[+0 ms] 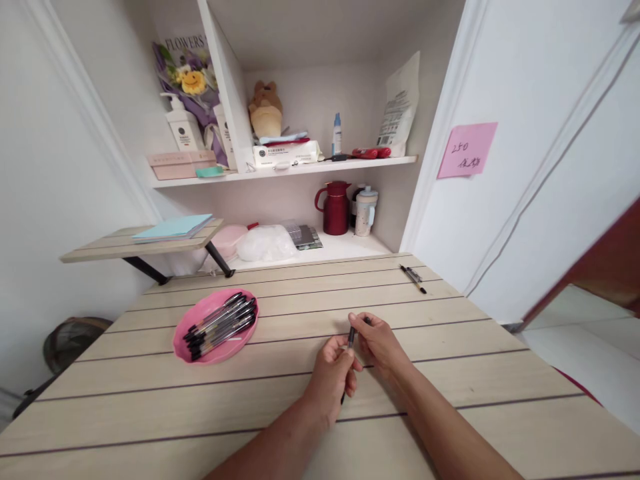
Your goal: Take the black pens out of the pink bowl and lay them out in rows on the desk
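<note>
While a bowl [227, 349] is holding pens [220, 325] on the table [450, 373] toward its left edge, the left hand [330, 373] and right hand [383, 343] are pinching a pen [351, 339] well inside the right edge, its length pointing toward the far edge.

Right of the red jug [336, 212], pink wall note [467, 152]: handwritten "250", characters beneath not clearly legible. Left of and above the jug: backing [183, 44] behind the bouquet [193, 83], "FLOWERS"; pump bottle [184, 130], label too small from here.
</note>
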`<action>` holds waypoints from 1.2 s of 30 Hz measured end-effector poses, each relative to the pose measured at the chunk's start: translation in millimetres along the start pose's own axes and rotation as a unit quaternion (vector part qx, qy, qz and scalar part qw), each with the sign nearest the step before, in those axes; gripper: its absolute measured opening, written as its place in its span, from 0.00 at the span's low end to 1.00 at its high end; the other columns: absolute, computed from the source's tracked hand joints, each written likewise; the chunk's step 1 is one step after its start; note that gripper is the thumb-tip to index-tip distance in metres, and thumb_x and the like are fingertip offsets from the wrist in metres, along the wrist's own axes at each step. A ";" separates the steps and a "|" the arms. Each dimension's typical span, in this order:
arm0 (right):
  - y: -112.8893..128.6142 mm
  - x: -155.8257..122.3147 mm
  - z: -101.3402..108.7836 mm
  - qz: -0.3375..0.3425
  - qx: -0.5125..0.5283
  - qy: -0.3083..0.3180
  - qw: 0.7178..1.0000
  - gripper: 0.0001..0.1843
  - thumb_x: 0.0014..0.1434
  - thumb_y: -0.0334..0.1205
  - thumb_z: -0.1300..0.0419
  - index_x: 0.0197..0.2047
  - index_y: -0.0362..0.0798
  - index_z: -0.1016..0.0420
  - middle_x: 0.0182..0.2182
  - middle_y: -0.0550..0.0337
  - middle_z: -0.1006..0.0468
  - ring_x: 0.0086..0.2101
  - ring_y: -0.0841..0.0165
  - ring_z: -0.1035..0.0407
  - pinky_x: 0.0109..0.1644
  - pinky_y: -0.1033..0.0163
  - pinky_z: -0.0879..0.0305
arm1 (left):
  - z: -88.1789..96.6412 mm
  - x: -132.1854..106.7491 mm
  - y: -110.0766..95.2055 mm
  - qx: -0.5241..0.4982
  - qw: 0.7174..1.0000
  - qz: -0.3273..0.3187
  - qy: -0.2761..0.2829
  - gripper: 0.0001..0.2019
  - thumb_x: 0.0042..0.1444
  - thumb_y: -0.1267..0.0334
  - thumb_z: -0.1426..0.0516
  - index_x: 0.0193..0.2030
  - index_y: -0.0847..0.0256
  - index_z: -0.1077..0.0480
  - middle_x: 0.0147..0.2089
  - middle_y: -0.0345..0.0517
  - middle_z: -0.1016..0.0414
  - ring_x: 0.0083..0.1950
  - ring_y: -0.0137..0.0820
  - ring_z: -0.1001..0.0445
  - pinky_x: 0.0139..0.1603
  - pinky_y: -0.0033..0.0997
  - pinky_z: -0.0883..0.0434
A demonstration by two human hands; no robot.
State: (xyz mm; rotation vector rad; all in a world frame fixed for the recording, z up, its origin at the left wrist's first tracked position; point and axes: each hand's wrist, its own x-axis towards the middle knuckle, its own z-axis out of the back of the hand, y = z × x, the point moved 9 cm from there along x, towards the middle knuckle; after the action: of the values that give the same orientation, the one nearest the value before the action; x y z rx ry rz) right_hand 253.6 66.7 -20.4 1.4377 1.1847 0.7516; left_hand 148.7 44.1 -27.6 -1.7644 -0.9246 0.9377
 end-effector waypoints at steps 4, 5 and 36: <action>2.2 0.8 -1.2 0.003 0.022 0.017 1.000 0.20 0.40 0.53 0.36 0.20 0.46 0.37 0.06 0.73 0.47 0.11 0.81 0.58 0.16 0.69 0.64 | 0.1 1.2 3.0 0.001 1.000 0.011 0.009 0.17 0.46 0.53 0.45 0.40 0.60 0.39 0.22 0.34 0.35 0.12 0.16 0.48 0.12 0.18 0.55; 2.9 0.4 -3.2 0.003 0.029 0.028 0.999 0.19 0.40 0.53 0.36 0.20 0.46 0.36 0.07 0.73 0.47 0.11 0.81 0.58 0.16 0.69 0.64 | 0.3 1.7 4.2 -0.001 1.000 0.016 0.011 0.17 0.46 0.52 0.46 0.40 0.60 0.39 0.22 0.33 0.35 0.11 0.15 0.48 0.11 0.18 0.55; -1.5 -0.8 -14.7 -0.035 0.079 0.093 0.992 0.15 0.42 0.47 0.37 0.23 0.45 0.35 0.08 0.71 0.44 0.11 0.82 0.57 0.15 0.71 0.66 | 0.0 3.7 6.7 -0.018 0.999 0.031 0.021 0.16 0.47 0.52 0.45 0.39 0.60 0.39 0.21 0.33 0.36 0.11 0.14 0.52 0.12 0.18 0.59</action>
State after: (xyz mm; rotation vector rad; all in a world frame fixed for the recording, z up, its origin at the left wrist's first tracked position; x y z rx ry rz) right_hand 239.4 70.8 -18.4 1.4723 1.4576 0.7695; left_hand 151.6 45.2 -34.6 -1.8457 -0.8694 0.9249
